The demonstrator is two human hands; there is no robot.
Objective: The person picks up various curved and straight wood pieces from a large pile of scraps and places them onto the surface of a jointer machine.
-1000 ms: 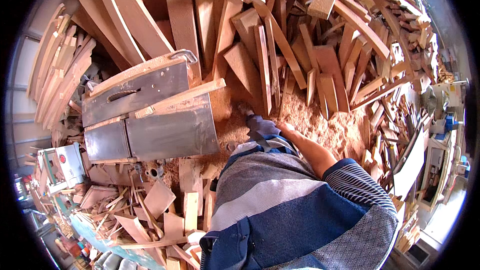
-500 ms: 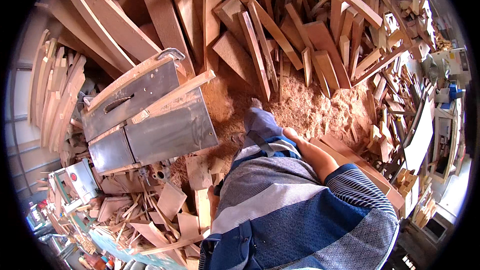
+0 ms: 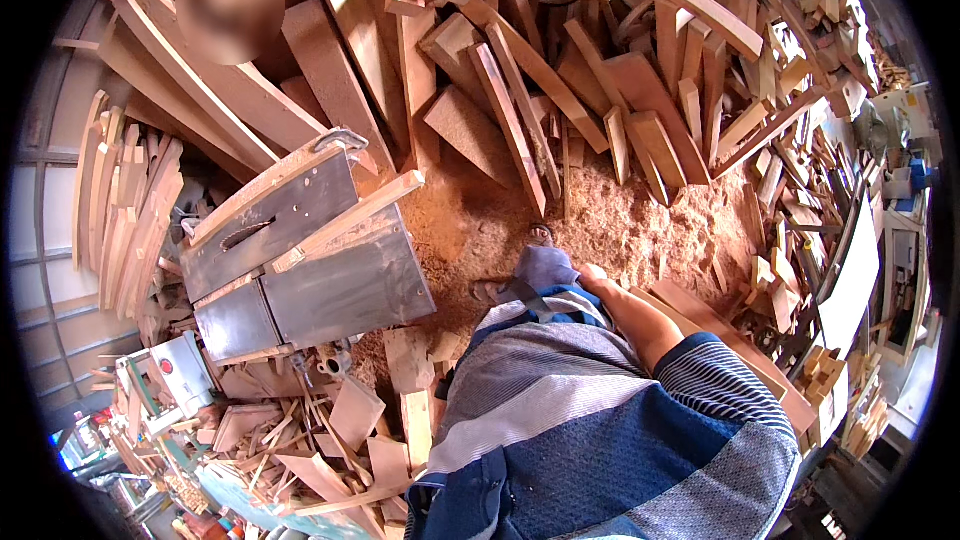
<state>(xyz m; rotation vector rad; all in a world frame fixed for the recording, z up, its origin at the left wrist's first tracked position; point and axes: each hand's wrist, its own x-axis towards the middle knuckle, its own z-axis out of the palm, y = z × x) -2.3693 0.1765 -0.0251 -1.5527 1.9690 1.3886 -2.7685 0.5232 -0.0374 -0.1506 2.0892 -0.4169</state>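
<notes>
My right hand (image 3: 593,280) hangs beside my leg, below the striped sleeve. Its fingers are foreshortened and partly hidden, so I cannot tell whether it is open or closed. Only a sliver of my left hand (image 3: 438,410) shows past the left edge of my shirt; its fingers are hidden. To the left stands a table saw (image 3: 345,285) with a dark metal top, nearest my left side. Its round blade (image 3: 246,234) rises through a slot. A long wooden strip (image 3: 350,220) lies slantwise across the top. No hand touches the saw.
Boards and offcuts (image 3: 500,110) lean in a thick pile ahead. Sawdust (image 3: 640,230) covers the floor. Loose scraps (image 3: 355,410) lie at lower left, near a pale box (image 3: 182,372). Planks (image 3: 700,325) lie to my right, and a white panel (image 3: 850,275) stands farther right.
The view has shifted slightly, and the saw sits a little farther right in it. A foot has come forward on the sawdust. Less of my left hand shows now.
</notes>
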